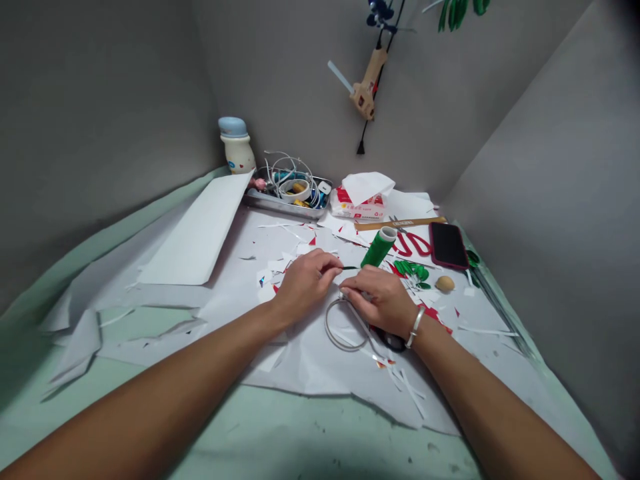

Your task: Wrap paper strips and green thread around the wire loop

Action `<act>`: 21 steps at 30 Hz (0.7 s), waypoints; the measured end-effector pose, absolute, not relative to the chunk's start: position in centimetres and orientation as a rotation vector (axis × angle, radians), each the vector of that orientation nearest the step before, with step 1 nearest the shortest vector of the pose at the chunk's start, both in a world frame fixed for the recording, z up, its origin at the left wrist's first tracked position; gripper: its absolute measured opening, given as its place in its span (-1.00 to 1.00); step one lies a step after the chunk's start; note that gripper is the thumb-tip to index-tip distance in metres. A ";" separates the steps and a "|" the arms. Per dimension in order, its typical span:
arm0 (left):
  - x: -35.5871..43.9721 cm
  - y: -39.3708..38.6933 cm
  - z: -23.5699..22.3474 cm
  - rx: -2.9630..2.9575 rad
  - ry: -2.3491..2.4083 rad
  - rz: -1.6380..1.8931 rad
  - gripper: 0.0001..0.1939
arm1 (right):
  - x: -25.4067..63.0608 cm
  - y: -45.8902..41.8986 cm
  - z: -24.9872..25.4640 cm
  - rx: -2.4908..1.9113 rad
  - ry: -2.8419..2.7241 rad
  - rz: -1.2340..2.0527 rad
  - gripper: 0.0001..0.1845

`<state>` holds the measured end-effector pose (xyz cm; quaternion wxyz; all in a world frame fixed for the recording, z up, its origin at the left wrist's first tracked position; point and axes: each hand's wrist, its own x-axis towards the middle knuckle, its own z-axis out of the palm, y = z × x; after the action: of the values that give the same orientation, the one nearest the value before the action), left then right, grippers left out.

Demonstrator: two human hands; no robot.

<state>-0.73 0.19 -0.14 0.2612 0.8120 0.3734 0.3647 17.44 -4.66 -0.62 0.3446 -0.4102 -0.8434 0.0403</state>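
Observation:
My left hand (307, 283) is closed in a pinch on a thin dark green strip (351, 268), which points toward my right hand. The fingers of my right hand (383, 300) are curled together; whatever they grip is hidden. Just behind that hand a spool of green thread (377, 249) stands tilted. Below it lies a pale round loop (327, 328), and a black-handled tool (391, 341) shows partly under the wrist. Green leaf-shaped pieces (413, 271) lie to the right of the spool.
Red-handled scissors (417, 245), a wooden ruler (400, 224), a phone (449, 245) and a tan ball-like object (445, 284) lie right. Behind are a metal tray (287, 205), tissue pack (357, 203) and bottle (237, 150). A glue gun (367, 90) hangs above.

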 end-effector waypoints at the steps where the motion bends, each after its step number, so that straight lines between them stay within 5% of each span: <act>1: -0.7 0.2 -0.2 2.241 1.021 0.935 -0.84 | 17.4 -4.8 -0.4 -1.061 -2.175 0.066 -0.84; 6: -0.5 -0.4 0.1 2.381 0.823 0.789 -0.83 | 18.7 -4.0 -0.3 -1.216 -1.935 0.072 -0.82; 15: -0.7 0.1 0.2 2.148 1.002 1.062 -0.87 | 17.7 -4.5 -0.9 -1.105 -2.212 0.079 -0.84; 21: -0.5 -0.2 0.0 2.455 0.822 0.813 -0.84 | 18.4 -4.3 -0.3 -1.171 -1.990 0.018 -0.83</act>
<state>-0.51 -0.24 -0.03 0.2125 0.8840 0.2960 0.2927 18.38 -4.31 -0.28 0.4041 -0.4639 -0.7883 0.0071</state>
